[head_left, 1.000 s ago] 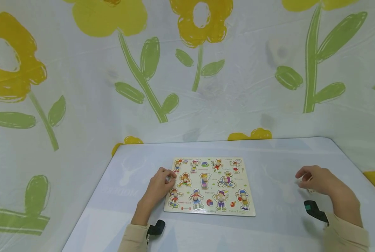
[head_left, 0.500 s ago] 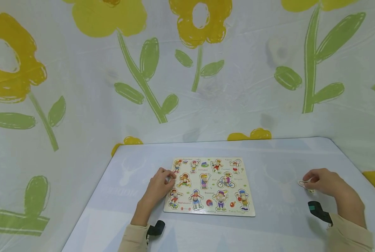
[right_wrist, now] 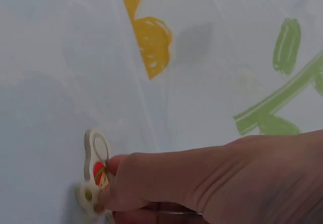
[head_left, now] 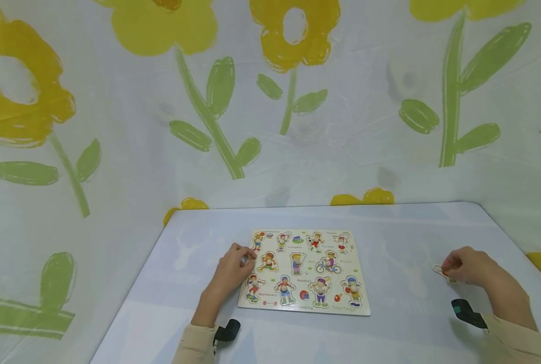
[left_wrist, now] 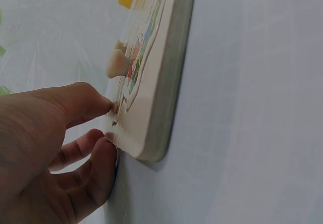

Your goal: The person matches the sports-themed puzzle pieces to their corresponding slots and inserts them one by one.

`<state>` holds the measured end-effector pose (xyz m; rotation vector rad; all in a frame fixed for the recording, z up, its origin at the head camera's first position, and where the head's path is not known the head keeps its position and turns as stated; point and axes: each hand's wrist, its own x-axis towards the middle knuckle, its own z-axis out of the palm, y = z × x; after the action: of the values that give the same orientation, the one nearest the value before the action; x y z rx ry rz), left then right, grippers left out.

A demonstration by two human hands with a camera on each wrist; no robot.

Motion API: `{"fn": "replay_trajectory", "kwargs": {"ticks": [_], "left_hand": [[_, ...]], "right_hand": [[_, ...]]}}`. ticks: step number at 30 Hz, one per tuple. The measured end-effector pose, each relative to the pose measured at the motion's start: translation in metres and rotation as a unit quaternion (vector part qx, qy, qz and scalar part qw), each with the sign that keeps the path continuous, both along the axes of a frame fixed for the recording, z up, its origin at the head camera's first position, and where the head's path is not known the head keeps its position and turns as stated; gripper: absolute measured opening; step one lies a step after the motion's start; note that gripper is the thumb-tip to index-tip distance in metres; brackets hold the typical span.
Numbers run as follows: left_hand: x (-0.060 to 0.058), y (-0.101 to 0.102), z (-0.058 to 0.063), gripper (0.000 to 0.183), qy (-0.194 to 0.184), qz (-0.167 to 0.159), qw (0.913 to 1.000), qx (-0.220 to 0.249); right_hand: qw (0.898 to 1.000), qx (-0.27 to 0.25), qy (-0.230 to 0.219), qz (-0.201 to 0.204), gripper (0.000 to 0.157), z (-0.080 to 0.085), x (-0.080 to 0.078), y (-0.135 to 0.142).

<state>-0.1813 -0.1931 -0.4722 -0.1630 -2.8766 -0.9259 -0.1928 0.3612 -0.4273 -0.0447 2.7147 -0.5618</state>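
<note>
A flat wooden peg puzzle board [head_left: 293, 313] lies on the table, covered with small cartoon sports figures. My left hand [head_left: 230, 269] is at its left edge. In the left wrist view the thumb [left_wrist: 93, 103] lies on the board's upper face by the corner, with curled fingers at the edge below. A round wooden knob [left_wrist: 117, 63] stands up just past the thumb. Well to the right, my right hand [head_left: 472, 267] pinches a pale-edged puzzle piece [right_wrist: 100, 144] with a racket shape and a red patch. The fingers cover much of this piece. A pale rounded part with green spots [right_wrist: 88, 196] shows beside the fingertips.
The white table [head_left: 402, 323] has faint printed patterns. Behind it hangs a pale cloth backdrop [head_left: 343, 162] with yellow flowers and green leaves. A black wrist camera [head_left: 227, 331] sits on the left wrist, another [head_left: 468, 313] on the right.
My right hand, hovering with fingers apart a second ago, has come down onto the racket piece, grasped it and shifted slightly right. My left hand stays at the board's edge.
</note>
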Motion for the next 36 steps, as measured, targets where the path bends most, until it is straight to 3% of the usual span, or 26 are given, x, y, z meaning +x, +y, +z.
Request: {"fn": "replay_trajectory", "kwargs": {"ticks": [10,18,30,36], "left_hand": [[-0.002,0.003,-0.001,0.009,0.001,0.0,1.0,-0.006],[-0.001,0.001,-0.001,0.007,0.016,-0.01,0.9997,-0.014],[0.0,0.001,0.0,0.01,-0.006,-0.012,0.9999,0.0],[0.0,0.0,0.003,0.009,-0.002,-0.009,1.0,-0.001]], "right_hand": [[0.993,0.044,0.08,0.077,0.018,-0.008,0.004,0.006],[0.994,0.056,0.059,0.072,0.015,-0.008,0.001,0.009],[0.99,0.05,0.103,0.082,0.014,-0.013,0.004,0.018],[0.991,0.051,0.1,0.074,0.019,-0.006,0.006,0.012]]}}
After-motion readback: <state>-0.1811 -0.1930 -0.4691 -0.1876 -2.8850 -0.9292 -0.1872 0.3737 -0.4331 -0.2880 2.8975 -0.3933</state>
